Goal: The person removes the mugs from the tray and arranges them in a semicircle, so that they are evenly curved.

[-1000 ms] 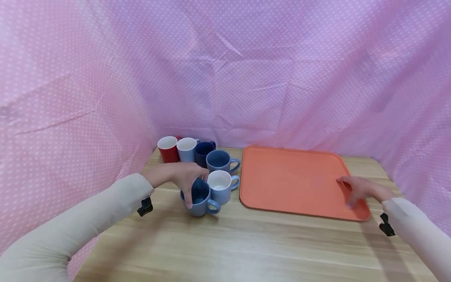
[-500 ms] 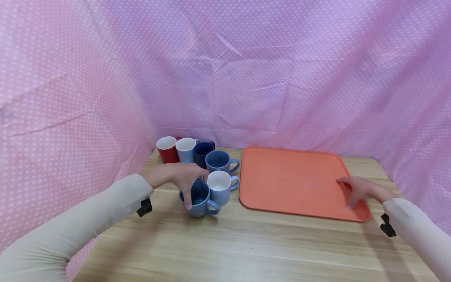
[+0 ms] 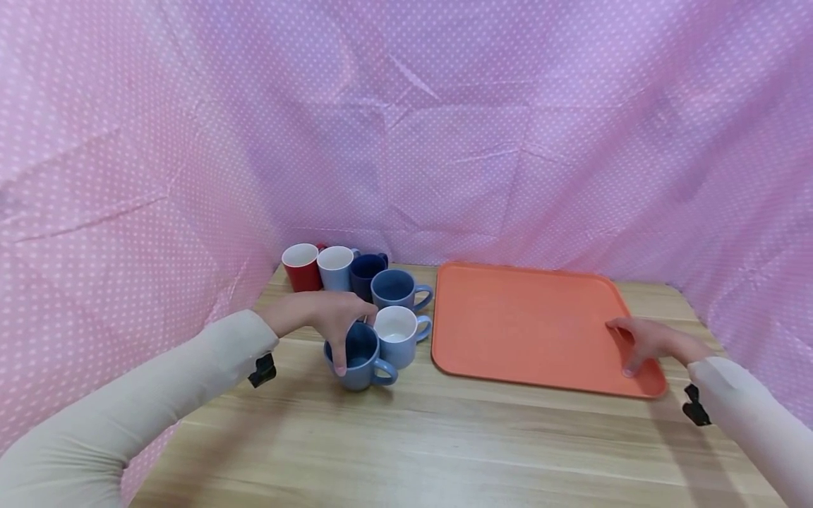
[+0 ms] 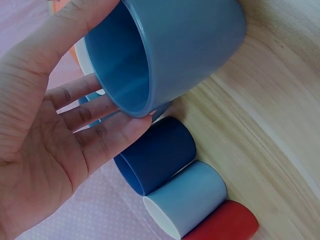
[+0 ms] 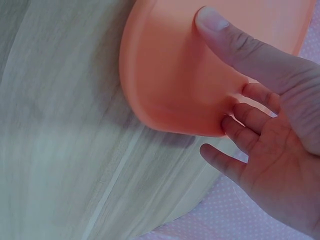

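Note:
A blue-grey mug (image 3: 358, 379) stands upright at the front of the mug group. My left hand (image 3: 333, 319) grips it from above, with the thumb on the near side of the rim and fingers at the far side. Its handle points right. In the left wrist view the same mug (image 4: 195, 45) fills the top. My right hand (image 3: 646, 341) holds the right edge of an orange tray (image 3: 521, 328). The right wrist view has the thumb (image 5: 212, 22) on the tray's upper surface, fingers at its rim; some fingertips are hidden.
Beside the held mug stands a light blue mug with white inside (image 3: 396, 346). Behind are another blue-grey mug (image 3: 394, 289), a navy mug (image 3: 367, 275), a pale blue mug (image 3: 336, 271) and a red mug (image 3: 302, 271). Pink dotted cloth (image 3: 457, 176) borders the wooden table (image 3: 444, 444).

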Action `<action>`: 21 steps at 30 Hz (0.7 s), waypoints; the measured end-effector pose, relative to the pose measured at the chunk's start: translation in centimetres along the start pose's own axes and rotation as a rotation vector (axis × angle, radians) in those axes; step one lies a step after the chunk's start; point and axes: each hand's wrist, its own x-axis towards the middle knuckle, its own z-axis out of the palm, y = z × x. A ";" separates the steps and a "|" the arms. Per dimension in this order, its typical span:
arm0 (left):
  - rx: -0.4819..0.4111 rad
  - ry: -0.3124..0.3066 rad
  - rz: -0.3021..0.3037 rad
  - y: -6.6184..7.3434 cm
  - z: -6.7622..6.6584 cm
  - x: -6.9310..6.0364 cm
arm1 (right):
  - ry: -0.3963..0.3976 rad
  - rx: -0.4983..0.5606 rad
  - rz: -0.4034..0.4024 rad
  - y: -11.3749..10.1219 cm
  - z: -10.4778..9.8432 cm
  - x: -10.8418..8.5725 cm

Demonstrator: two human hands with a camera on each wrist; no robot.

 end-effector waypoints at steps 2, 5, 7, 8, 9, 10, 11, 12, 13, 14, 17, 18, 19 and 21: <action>0.007 -0.005 0.001 0.0 -0.1 0.0 | -0.001 0.004 0.000 0.0 0.0 0.0; 0.009 -0.013 -0.004 0.1 -0.2 -0.1 | 0.010 0.008 -0.004 -0.1 0.0 0.0; 0.008 -0.018 -0.011 0.2 -0.3 -0.1 | 0.017 0.011 -0.012 -0.2 -0.1 0.0; 0.006 -0.020 -0.015 0.3 -0.3 -0.2 | 0.020 0.013 -0.016 -0.3 -0.1 0.0; 0.005 -0.021 -0.019 0.3 -0.4 -0.3 | 0.020 0.015 -0.015 -0.3 -0.1 0.0; 0.006 -0.022 -0.022 0.4 -0.5 -0.3 | 0.019 0.014 -0.012 -0.4 -0.1 0.0; 0.009 -0.023 -0.023 0.4 -0.5 -0.4 | 0.017 0.013 -0.010 -0.4 -0.1 0.0; 0.014 -0.024 -0.024 0.5 -0.6 -0.4 | 0.017 0.012 -0.009 -0.4 -0.2 0.0; 0.019 -0.024 -0.026 0.5 -0.7 -0.4 | 0.016 0.011 -0.009 -0.4 -0.2 0.0; 0.024 -0.025 -0.024 0.6 -0.7 -0.5 | 0.015 0.007 -0.009 -0.4 -0.2 0.0; 0.039 -0.030 -0.021 0.7 -0.9 -0.6 | 0.013 0.001 -0.012 -0.3 -0.1 0.0; 0.040 -0.030 -0.022 0.7 -1.0 -0.6 | 0.012 0.001 -0.012 -0.3 -0.1 0.0; 0.039 -0.029 -0.020 0.7 -1.0 -0.6 | 0.011 0.001 -0.012 -0.2 -0.1 -0.1; 0.038 -0.023 -0.018 0.7 -1.1 -0.7 | 0.005 -0.007 -0.009 -0.3 0.0 -0.1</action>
